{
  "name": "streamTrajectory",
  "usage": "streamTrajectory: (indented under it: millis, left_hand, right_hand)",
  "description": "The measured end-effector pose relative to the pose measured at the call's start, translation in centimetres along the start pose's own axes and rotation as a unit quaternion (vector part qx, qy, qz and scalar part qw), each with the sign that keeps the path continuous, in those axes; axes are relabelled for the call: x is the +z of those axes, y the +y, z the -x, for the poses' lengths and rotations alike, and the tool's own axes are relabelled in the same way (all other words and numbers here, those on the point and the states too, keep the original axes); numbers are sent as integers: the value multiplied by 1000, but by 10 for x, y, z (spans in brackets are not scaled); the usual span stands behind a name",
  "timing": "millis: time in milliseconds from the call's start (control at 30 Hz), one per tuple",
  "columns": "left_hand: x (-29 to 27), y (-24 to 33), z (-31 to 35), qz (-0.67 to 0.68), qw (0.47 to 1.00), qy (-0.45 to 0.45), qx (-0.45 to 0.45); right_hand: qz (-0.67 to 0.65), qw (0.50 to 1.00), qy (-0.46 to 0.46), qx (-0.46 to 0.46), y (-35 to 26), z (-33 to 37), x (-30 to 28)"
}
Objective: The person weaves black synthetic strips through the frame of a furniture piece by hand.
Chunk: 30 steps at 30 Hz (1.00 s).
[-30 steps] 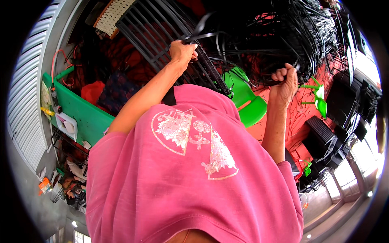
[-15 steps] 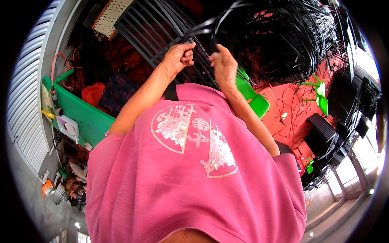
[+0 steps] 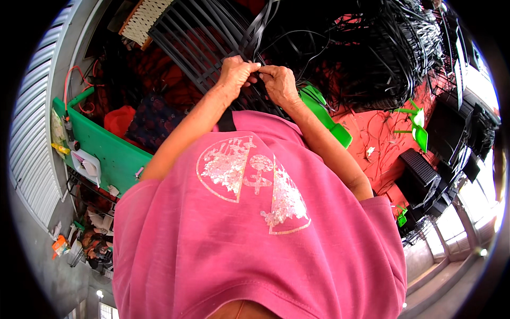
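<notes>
My left hand (image 3: 237,73) and my right hand (image 3: 279,85) meet at the edge of a slatted frame (image 3: 194,45) wound with dark flat strips. The left fingers are closed on a black strip (image 3: 258,27), which rises from between the hands in a loop toward the top of the picture. My right thumb and forefinger pinch right beside the left fingertips, their tips touching or nearly so. What sits between the right fingertips is too small to tell, though it appears to be part of the same strip.
A big tangle of black strips (image 3: 404,53) lies at the far right on a red floor (image 3: 366,130). Green plastic chairs (image 3: 340,134) stand near my right arm. To the left are a green bench-like panel (image 3: 114,154), a white tray (image 3: 86,166) and a woven cream panel (image 3: 143,21).
My right hand has moved left and in to meet the left hand. The loop of strip has swung upward, and its curve is narrower now.
</notes>
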<state>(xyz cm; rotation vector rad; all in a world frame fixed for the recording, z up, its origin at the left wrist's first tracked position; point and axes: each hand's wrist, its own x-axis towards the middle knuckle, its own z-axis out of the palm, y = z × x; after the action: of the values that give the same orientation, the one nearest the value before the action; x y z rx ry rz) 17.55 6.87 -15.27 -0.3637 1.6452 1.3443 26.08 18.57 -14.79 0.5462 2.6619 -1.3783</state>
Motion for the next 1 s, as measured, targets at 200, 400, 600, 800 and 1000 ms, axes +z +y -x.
streamTrajectory:
  millis: [200,400,600,800,1000]
  left_hand:
    - [14,-12,-2,78,990,111,41]
    - [21,-17,-6,63,975,193,85]
    - [21,-13,-6,0,979,199,50]
    - [20,-31,-16,-152,941,265,147]
    - [17,-36,-15,-182,926,279,177]
  right_hand:
    - [66,994,-65,65,-12,-7,-7]
    - [140,984,-105,38,-19,1,-13]
    - [71,993,80,-47,25,-25,-6]
    - [-251,937,-214,116,65,-64,8]
    - [-303,891,-334,50,67,-82,2]
